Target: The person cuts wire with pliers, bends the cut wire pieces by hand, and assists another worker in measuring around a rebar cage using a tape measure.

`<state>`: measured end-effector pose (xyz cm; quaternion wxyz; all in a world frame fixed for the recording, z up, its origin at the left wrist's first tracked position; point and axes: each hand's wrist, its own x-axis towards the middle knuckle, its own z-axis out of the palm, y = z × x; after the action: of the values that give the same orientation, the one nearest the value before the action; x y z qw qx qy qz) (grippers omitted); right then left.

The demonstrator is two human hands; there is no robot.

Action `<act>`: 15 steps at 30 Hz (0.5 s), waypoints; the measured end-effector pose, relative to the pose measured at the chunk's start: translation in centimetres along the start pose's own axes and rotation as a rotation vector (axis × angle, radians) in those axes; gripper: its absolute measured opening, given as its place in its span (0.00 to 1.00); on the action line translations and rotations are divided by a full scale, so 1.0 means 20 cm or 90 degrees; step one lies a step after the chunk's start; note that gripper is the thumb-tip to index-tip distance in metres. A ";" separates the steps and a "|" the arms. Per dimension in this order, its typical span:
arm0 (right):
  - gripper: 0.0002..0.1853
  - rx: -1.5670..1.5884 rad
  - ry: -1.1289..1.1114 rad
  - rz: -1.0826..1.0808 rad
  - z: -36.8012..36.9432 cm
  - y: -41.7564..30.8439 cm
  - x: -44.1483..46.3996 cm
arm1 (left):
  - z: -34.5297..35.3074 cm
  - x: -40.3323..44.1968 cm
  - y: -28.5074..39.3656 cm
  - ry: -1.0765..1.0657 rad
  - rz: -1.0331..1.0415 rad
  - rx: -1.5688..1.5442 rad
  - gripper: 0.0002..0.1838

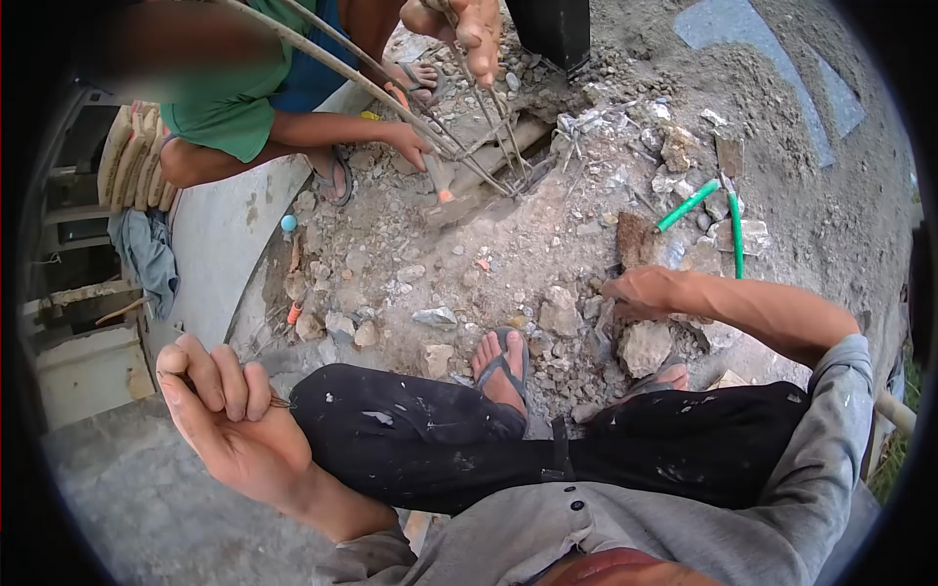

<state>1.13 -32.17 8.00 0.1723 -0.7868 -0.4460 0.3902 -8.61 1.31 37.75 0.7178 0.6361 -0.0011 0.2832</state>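
Note:
My left hand (pixel 234 420) is raised at the left beside my knee, fingers curled, with thin dark strands (pixel 280 401) sticking out of it. At the right, my right hand (pixel 640 293) reaches down to the rubble with bent fingers; what they grip is hidden. Just above it lies a rough brown piece (pixel 637 239). A tool with green handles (pixel 688 206) lies spread on the stones nearby. Thin metal rods (pixel 391 93) slant down from the top left to a hole in the ground.
A co-worker in a green shirt (pixel 230 117) crouches at upper left, one hand (pixel 405 145) by the rods. Another person's hand (pixel 479 39) is at the rods' top. Stones (pixel 645 349) surround my feet. Stacked bags (pixel 132 156) stand far left; grey sand (pixel 772 127) lies upper right.

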 end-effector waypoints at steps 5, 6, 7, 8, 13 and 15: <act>0.15 0.015 -0.019 0.045 -0.02 -0.02 -0.03 | 0.01 -0.02 -0.04 0.005 0.111 0.200 0.14; 0.15 0.019 -0.019 0.048 -0.01 -0.02 -0.03 | 0.01 -0.02 -0.04 -0.001 0.118 0.205 0.14; 0.15 0.020 -0.020 0.050 -0.01 -0.01 -0.03 | 0.01 -0.02 -0.04 -0.005 0.125 0.212 0.15; 0.15 0.019 -0.015 0.055 0.00 -0.01 -0.04 | 0.01 -0.02 -0.04 -0.004 0.123 0.210 0.15; 0.17 0.021 0.014 0.018 0.05 0.02 -0.03 | -0.04 -0.02 -0.03 -0.042 0.129 0.195 0.15; 0.17 0.029 0.018 0.008 0.03 0.02 -0.04 | -0.02 -0.01 -0.03 -0.037 0.143 0.175 0.14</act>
<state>0.57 -33.04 7.71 0.1938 -0.7908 -0.4297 0.3903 -8.75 1.51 37.09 0.5873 0.7321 -0.0543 0.3408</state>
